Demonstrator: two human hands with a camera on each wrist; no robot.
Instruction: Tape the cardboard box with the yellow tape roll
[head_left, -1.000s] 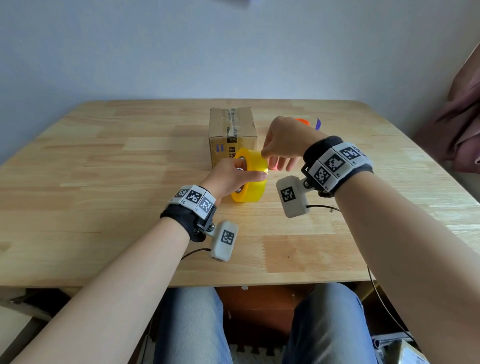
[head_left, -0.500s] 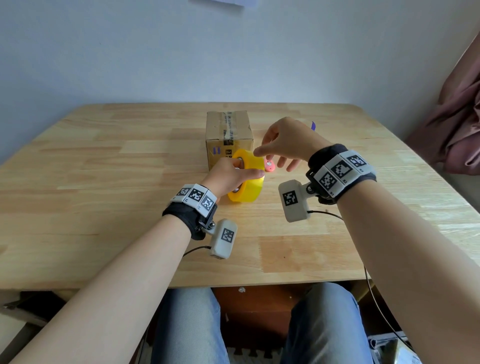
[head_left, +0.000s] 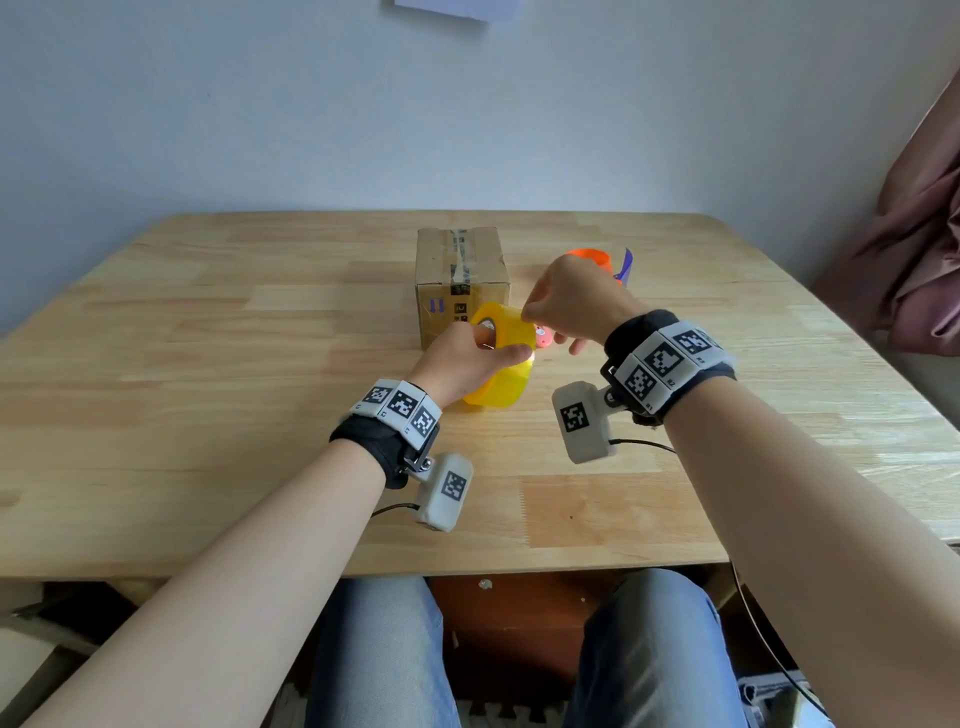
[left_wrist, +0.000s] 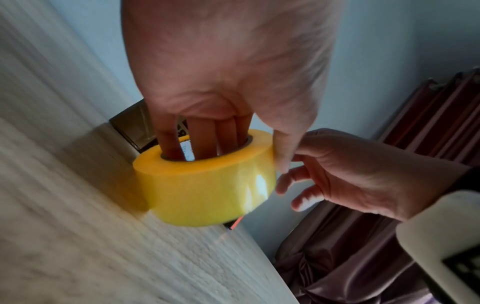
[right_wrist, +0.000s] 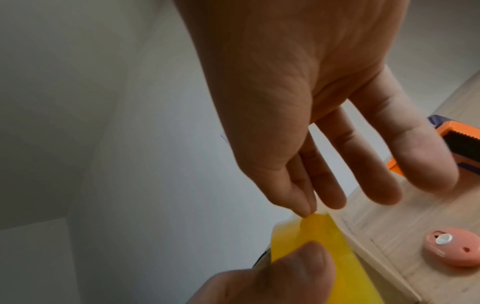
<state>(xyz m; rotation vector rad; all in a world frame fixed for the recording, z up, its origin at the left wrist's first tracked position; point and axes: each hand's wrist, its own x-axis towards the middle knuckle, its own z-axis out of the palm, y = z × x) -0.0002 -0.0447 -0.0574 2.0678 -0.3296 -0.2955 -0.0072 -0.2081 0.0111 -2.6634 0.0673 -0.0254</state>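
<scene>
The yellow tape roll (head_left: 503, 364) stands on edge on the wooden table (head_left: 208, 364), just in front of the cardboard box (head_left: 460, 280). My left hand (head_left: 467, 358) grips the yellow tape roll (left_wrist: 205, 189), fingers through its core and thumb on the outer face. My right hand (head_left: 566, 306) pinches the tape's loose end at the top of the yellow tape roll (right_wrist: 306, 224) with thumb and forefinger; its other fingers are spread. The box is shut, with old clear tape along its top seam.
A small pink oval cutter (head_left: 542, 336) lies on the table right of the roll, under my right hand. An orange and purple tape dispenser (head_left: 597, 260) sits behind that hand. Dark pink fabric (head_left: 914, 260) hangs at the right edge.
My right hand has stayed at the roll's top edge, picking at the tape end. The left hand keeps its grip. The view shifted slightly and the orange dispenser shows behind the right hand again.
</scene>
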